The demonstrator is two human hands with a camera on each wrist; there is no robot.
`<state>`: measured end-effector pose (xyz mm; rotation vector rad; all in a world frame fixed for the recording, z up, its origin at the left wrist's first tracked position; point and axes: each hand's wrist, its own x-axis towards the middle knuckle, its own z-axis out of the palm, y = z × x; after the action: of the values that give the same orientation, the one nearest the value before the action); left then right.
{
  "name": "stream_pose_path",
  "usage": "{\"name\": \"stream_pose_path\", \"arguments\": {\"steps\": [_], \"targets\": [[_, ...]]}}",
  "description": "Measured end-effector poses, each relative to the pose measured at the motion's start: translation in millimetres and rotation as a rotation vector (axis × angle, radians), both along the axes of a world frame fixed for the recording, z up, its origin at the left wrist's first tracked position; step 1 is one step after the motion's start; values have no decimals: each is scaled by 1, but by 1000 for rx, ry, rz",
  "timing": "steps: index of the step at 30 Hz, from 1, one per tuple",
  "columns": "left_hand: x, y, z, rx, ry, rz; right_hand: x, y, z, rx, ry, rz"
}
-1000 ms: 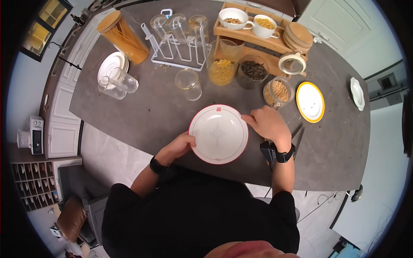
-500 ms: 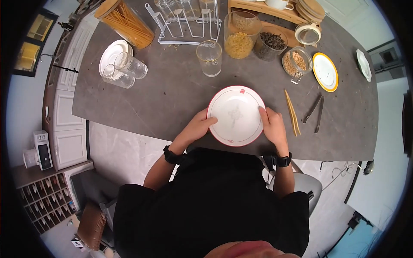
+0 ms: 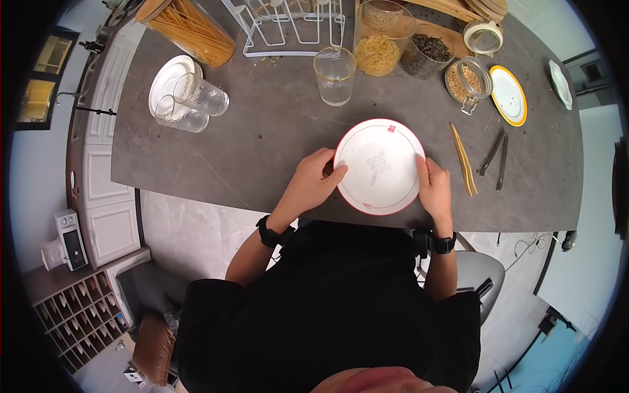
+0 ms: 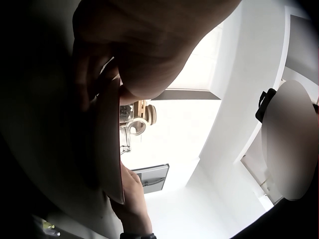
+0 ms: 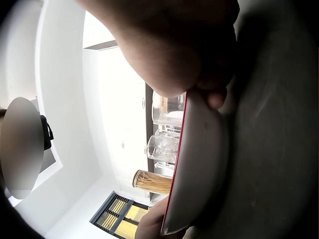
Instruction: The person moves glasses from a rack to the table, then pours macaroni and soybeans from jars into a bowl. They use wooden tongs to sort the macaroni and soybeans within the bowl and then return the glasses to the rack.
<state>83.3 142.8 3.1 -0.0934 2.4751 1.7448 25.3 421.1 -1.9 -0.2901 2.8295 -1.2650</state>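
Note:
A white deep plate with a red rim and a faint grey motif in its centre is held level at the near edge of the table. My left hand grips its left rim, thumb on top and fingers partly beneath. On the opposite side my right hand holds the rim, its thumb over the edge. The left wrist view shows the plate edge-on, close over the table. From the right wrist, the underside of the plate shows, with fingers curled under it.
Right of the plate lie wooden chopsticks and metal tongs. Beyond stand a glass tumbler, pasta jar, chickpea jar and yellow-rimmed plate. At left, two glasses lie by white plates.
My right hand has moved down from the plate's upper right rim to its right side and taken hold there. The head view has shifted, so the table things appear higher.

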Motion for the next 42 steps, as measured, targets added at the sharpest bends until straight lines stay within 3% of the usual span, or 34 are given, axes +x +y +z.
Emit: {"name": "stream_pose_path", "arguments": {"steps": [18, 21, 23, 28, 35, 37, 42], "targets": [[-17, -10, 4, -27, -74, -59, 9, 1, -5, -166, -25, -96], [-26, -14, 2, 4, -46, -7, 8, 7, 3, -116, -68, -52], [-42, -19, 1, 34, -15, -1, 5, 16, 9, -53, 178, -58], [-66, -39, 4, -186, 116, 288, 3, 51, 22, 139, 183, -223], [-107, -43, -4, -124, 393, 194, -2, 60, 28, 318, 248, -390], [-119, -40, -12, 37, 487, 130, -4, 65, 27, 339, 243, -414], [-137, -36, -24, 146, 484, 86, -4, 83, 28, 417, 199, -455]]}}
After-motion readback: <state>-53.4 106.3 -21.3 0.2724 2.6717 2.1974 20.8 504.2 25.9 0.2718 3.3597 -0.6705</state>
